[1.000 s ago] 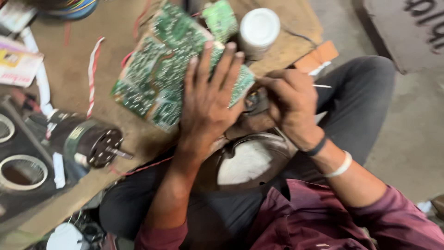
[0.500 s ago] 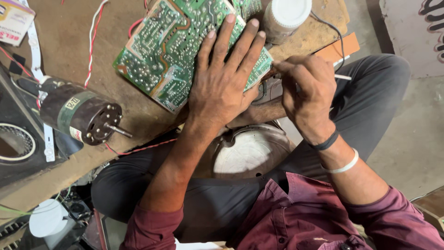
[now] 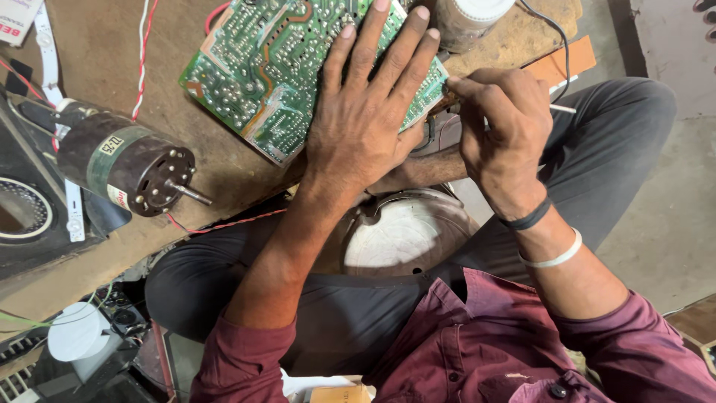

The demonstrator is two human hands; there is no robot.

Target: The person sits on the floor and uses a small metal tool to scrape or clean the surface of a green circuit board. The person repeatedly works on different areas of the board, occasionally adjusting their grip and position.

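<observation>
Green circuit board [image 3: 268, 67] pinned solder-side up on the wooden workbench [image 3: 224, 172].
It is pressed flat by the left hand [image 3: 358, 127], fingers spread; a thin tool is pinched in the closed right hand [image 3: 500, 134] at the board's right edge. A small electric motor [image 3: 123, 160] lies nearby.

Left hand [image 3: 365, 123] spread flat; right hand [image 3: 498, 134] apparently pinching.

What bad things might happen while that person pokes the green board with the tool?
The left hand lies flat on the board, right beside the tool that the right hand holds; if the tip is hot, fingers might get burned. The board overhangs the table edge, so it may tip. The motor might roll off.
</observation>
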